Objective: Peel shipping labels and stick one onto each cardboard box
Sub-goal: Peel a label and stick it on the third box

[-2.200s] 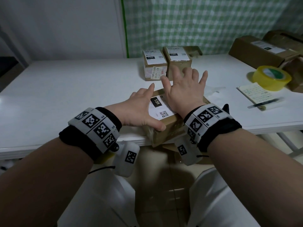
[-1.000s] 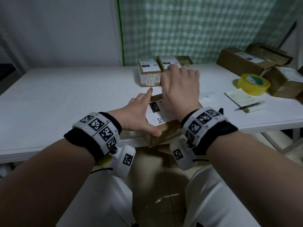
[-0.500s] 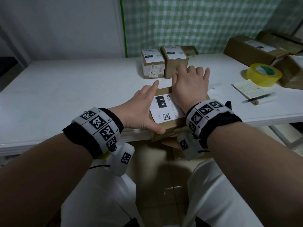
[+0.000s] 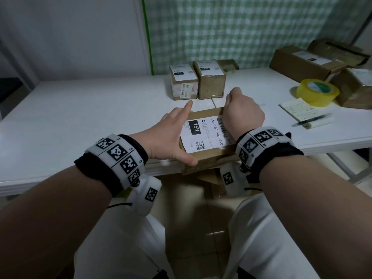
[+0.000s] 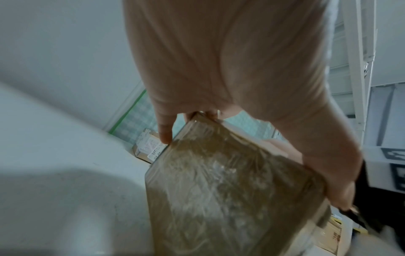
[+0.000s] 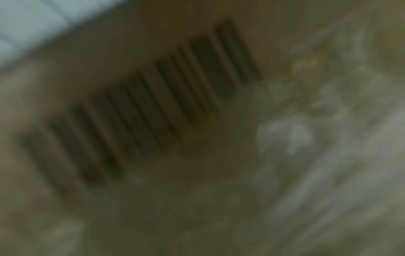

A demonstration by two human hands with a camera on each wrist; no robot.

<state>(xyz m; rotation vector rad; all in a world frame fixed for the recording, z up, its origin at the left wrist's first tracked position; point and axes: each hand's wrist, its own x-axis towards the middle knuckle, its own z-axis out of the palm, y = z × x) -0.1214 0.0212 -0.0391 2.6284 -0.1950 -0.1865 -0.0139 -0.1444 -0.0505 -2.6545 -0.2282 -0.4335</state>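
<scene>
A taped cardboard box (image 4: 201, 161) sits at the white table's (image 4: 80, 117) front edge, overhanging it slightly. A white shipping label (image 4: 203, 133) marked 15H lies flat on its top. My left hand (image 4: 171, 135) holds the box's left side, thumb on the near corner and index finger along the far corner. The left wrist view shows this hand (image 5: 230, 60) spanning the box's taped side (image 5: 219, 181). My right hand (image 4: 243, 115) rests on the label's right part, its fingers curled over the box's far edge. In the right wrist view only the label's blurred barcode (image 6: 142, 104) is visible.
Two small labelled boxes (image 4: 183, 81) (image 4: 210, 79) stand side by side at the back. A yellow tape roll (image 4: 317, 92), a notepad with a pen (image 4: 302, 111) and larger brown boxes (image 4: 302, 61) lie at the right. More cardboard (image 4: 213, 182) shows under the table.
My right hand, flat with spread fingers on the label, slid toward the far edge and curled its fingers over it, uncovering more of the label. My left hand kept its hold.
</scene>
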